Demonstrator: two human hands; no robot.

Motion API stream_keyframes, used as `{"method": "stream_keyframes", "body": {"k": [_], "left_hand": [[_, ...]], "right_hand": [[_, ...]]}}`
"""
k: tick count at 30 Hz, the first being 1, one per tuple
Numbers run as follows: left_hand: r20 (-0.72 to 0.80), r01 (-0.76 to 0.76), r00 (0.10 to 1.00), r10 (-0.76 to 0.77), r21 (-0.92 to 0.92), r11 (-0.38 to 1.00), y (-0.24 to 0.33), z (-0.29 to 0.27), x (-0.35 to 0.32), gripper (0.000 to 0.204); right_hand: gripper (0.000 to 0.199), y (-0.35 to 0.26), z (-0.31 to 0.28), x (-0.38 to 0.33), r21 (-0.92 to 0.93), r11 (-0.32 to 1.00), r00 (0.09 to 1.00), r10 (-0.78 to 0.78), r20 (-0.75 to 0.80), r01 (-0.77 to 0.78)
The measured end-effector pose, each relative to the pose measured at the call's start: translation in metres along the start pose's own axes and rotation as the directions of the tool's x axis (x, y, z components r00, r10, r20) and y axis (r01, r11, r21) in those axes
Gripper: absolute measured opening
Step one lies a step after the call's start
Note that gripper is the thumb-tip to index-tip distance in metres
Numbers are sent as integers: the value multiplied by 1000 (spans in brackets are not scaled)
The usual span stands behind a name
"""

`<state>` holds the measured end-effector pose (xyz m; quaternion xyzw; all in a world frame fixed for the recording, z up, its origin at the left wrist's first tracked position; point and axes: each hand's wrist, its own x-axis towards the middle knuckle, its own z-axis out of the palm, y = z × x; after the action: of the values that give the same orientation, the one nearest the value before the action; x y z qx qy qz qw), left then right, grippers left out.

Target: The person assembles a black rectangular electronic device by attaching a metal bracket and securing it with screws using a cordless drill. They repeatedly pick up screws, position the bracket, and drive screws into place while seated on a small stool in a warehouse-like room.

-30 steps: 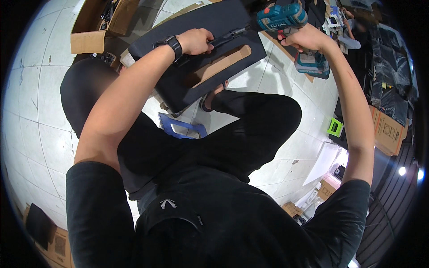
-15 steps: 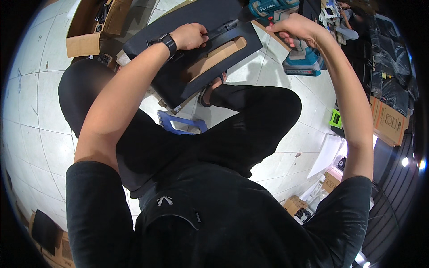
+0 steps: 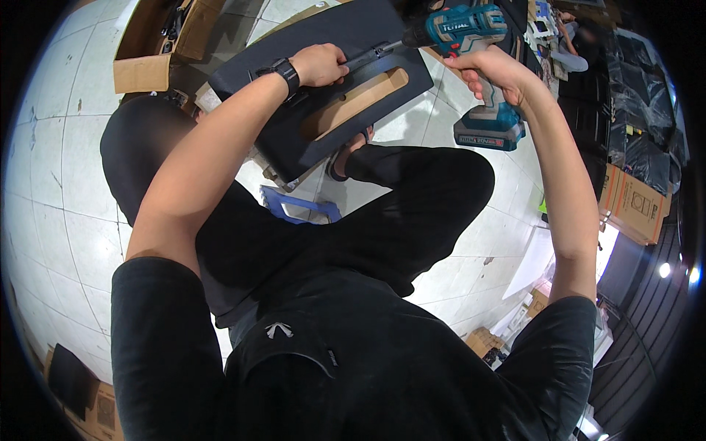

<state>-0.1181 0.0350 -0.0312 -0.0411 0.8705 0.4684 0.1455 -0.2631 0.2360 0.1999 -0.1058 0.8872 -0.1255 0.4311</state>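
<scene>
A black box with a long slot cut in one face, like a speaker cabinet (image 3: 283, 143), lies tilted in front of me; bare wood shows inside the slot. Along that face runs a black strap-like handle (image 3: 362, 60). My left hand (image 3: 321, 66), with a black watch on its wrist, has its fingers curled down on this handle. In my right hand (image 3: 489, 70) is a teal and black cordless drill (image 3: 463, 28), held by its grip. Its bit points left and meets the handle's right end; the exact contact point is too small to tell.
A blue plastic folding stool (image 3: 298, 206) stands on the tiled floor between my legs. At the upper left is an open cardboard box (image 3: 140, 73) with dark parts inside. A closed carton (image 3: 634, 206) and plastic-wrapped black items (image 3: 643, 110) lie right. Another person (image 3: 577, 44) is at the far right.
The drill's battery end has swung toward me and slightly left, while its bit stays at the handle's right end. My left hand has shifted slightly right, still on the handle.
</scene>
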Motion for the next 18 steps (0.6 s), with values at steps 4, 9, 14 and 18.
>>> {"method": "stream_keyframes", "body": {"k": [4, 9, 14, 18], "left_hand": [[7, 24, 1000, -24, -18, 1000, 3, -1, -2, 33], [5, 25, 1000, -25, -5, 1000, 3, -1, -2, 34], [12, 20, 1000, -20, 2, 1000, 5, -2, -3, 35], [-32, 14, 999, -15, -23, 1000, -2, 4, 1, 28]], "right_hand": [[20, 0, -1, -1, 54, 998, 1000, 22, 15, -23], [19, 3, 1, -1, 59, 998, 999, 30, 10, -31], [20, 2, 3, -5, 72, 997, 1000, 25, -12, -24], [21, 3, 2, -2, 4, 1000, 999, 24, -21, -24]]}}
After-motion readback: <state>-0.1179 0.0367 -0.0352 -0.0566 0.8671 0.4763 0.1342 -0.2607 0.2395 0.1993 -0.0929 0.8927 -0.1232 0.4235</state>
